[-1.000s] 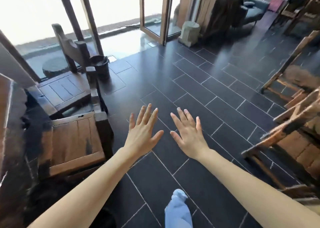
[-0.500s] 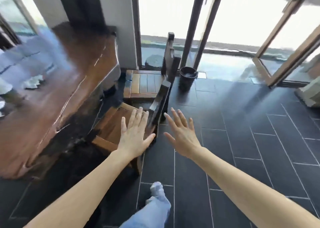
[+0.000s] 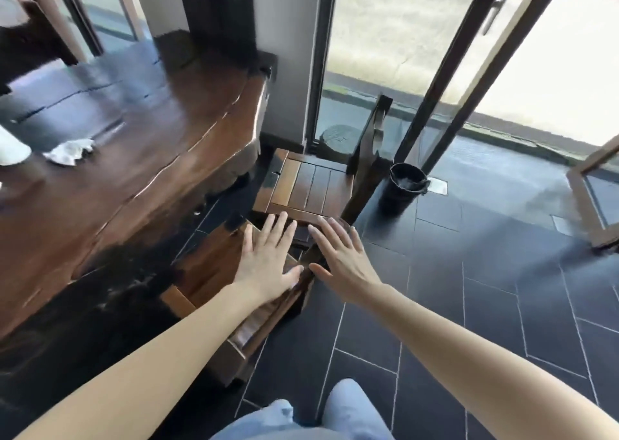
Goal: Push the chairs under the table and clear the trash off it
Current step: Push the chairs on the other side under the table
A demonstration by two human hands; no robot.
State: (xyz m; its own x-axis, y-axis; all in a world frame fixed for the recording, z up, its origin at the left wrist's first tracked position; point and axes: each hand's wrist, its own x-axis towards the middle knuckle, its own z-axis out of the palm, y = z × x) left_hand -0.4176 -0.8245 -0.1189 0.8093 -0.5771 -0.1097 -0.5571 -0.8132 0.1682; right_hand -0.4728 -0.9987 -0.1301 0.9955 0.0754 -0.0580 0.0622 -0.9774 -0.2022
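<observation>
A long dark wooden slab table (image 3: pixel 140 158) fills the left side. On its left part lies a crumpled white tissue (image 3: pixel 68 151), with a white object (image 3: pixel 11 148) cut off by the frame edge beside it. Two wooden chairs stand along the table's right side: a near chair (image 3: pixel 214 272) below my hands and a far chair (image 3: pixel 311 185) with a tall carved back. My left hand (image 3: pixel 268 262) is open, fingers spread, over the near chair's seat. My right hand (image 3: pixel 341 258) is open over the near chair's backrest. Contact is unclear.
A black bin (image 3: pixel 403 185) stands on the dark tiled floor (image 3: pixel 469 305) right of the far chair. Glass doors with dark frames (image 3: pixel 445 81) lie behind. A wooden door frame (image 3: pixel 593 201) juts in at right. My legs in light jeans (image 3: pixel 301 419) show at the bottom.
My view has swung left and closer to the table and chairs. Both open hands have moved forward, from over the floor to over the near chair.
</observation>
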